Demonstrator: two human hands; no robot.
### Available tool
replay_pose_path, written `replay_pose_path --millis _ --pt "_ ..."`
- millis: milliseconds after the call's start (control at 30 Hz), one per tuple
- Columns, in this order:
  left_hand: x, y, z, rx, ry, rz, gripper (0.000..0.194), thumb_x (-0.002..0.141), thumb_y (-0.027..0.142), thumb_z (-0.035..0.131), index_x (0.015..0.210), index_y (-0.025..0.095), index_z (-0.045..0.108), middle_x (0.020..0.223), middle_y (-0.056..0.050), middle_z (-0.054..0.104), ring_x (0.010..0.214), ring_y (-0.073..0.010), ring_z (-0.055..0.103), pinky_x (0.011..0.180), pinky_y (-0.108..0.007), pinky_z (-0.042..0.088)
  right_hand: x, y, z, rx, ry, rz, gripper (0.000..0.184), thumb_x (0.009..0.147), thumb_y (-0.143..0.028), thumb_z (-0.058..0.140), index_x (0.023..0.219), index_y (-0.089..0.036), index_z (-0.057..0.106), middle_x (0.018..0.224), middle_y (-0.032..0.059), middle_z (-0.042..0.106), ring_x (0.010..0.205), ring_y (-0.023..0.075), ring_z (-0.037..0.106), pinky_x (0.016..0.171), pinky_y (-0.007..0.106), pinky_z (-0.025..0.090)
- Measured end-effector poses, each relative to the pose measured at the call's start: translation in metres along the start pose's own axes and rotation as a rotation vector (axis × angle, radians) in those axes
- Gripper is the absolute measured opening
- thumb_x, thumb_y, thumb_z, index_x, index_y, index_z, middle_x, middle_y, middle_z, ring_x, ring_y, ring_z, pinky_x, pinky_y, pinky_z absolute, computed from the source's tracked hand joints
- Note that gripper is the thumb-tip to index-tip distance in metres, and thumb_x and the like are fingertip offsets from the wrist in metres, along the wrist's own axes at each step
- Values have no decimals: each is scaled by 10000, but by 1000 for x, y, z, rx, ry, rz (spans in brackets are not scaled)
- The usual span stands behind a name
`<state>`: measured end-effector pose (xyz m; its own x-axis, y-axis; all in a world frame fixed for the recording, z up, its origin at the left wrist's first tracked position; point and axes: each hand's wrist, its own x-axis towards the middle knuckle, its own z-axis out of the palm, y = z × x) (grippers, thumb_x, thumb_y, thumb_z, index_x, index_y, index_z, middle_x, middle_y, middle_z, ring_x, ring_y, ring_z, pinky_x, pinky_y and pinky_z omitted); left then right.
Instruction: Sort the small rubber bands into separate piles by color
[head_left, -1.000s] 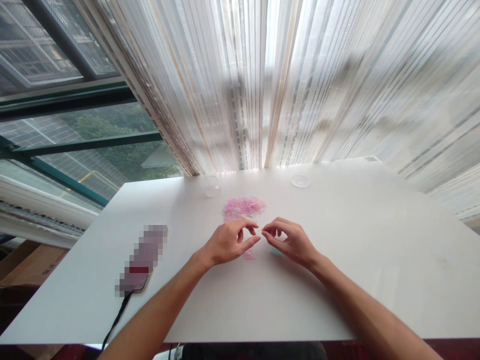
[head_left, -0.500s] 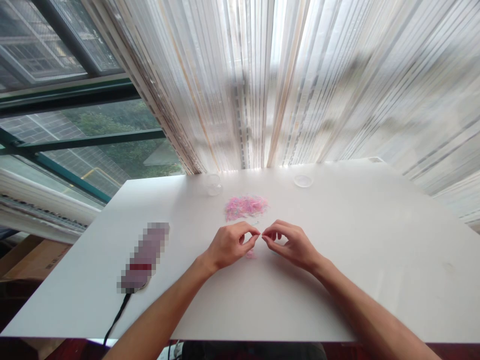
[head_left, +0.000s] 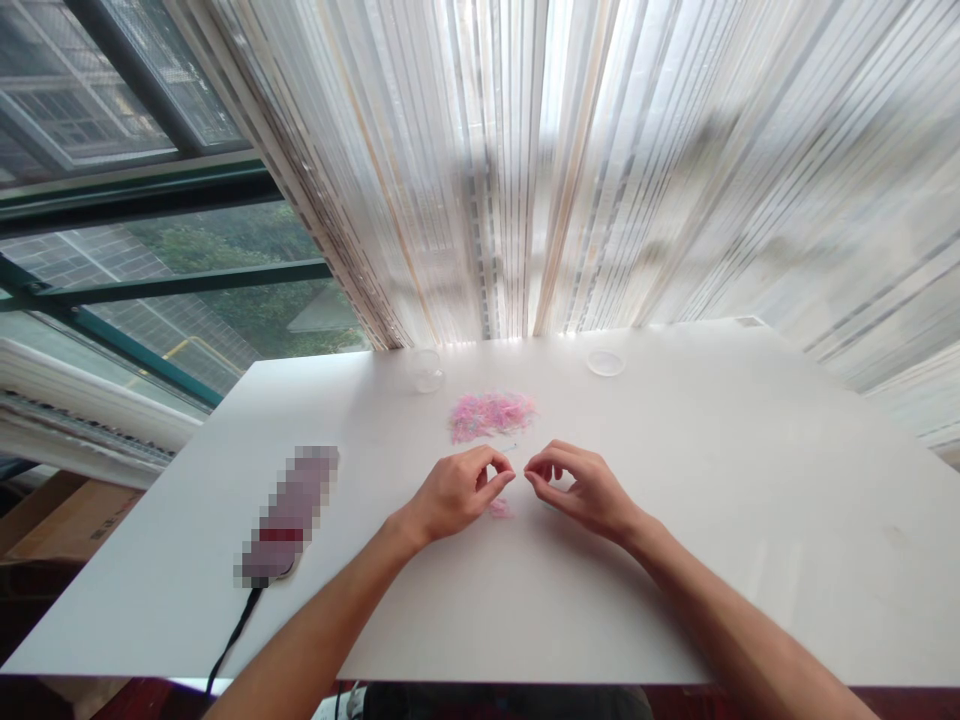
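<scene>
From here: forearms angled inward over worktop (head_left: 750, 480). Left hand (head_left: 461, 490) and right hand (head_left: 581, 485) face each other, tips just apart. Fingers pinched; can't tell if gripping anything. Pink shreds (head_left: 491, 415) piled just beyond; small pink clump (head_left: 500, 508) by left thumb.

Near the center of the frame, the thumb and forefinger of the left hand (head_left: 456, 490), parted one second earlier, now meet in a pinch. Its fingertips, almost against those of the right hand (head_left: 581, 485) half a second ago, now stand off by a narrow gap. A pale blue patch below the right hand has dropped from sight, while a slight camera shift carries the pink heap (head_left: 491, 414) rightward.
</scene>
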<state>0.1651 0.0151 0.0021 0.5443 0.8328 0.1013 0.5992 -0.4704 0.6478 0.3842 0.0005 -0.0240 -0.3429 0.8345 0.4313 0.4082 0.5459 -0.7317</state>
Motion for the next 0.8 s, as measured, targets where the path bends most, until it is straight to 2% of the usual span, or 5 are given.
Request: replay_pose_path --millis 200,367,567,667,800 --pt "-1 -2 -4 23 3 11 198 953 361 552 892 208 663 780 15 687 609 -116 530 610 -236 423 0 -2 0 6 -32 -7 91 884 -185 594 848 -202 676 746 15 633 651 126 587 614 244 493" --pt "-9 -11 -29 23 54 -61 211 938 373 577 893 207 701 796 19 709 617 -106 553 628 -221 441 0 -2 -6 -8 -19 -22 96 909 -262 611 928 -201 682 789 36 665 678 143 609 627 265 507" --pt "-43 -33 -64 116 77 -210 292 910 464 585 865 221 741 758 9 722 605 -125 557 620 -234 452 0 2 -11 -61 27 -5 147 950 -288 558 925 -203 675 751 34 648 667 151 595 628 274 508" --pt "-61 -41 -70 142 63 -233 297 913 467 571 891 227 744 871 -9 752 651 -137 587 634 -242 462 -1 2 -12 -76 14 -7 159 957 -284 545 910 -203 673 745 32 646 656 146 592 624 268 507" --pt "-77 -50 -71 175 61 -231 284 913 454 566 875 236 744 890 -9 750 655 -140 581 658 -253 470 0 2 -12 -99 14 20 184 962 -290 532 879 -204 672 731 33 645 641 147 586 608 268 503"
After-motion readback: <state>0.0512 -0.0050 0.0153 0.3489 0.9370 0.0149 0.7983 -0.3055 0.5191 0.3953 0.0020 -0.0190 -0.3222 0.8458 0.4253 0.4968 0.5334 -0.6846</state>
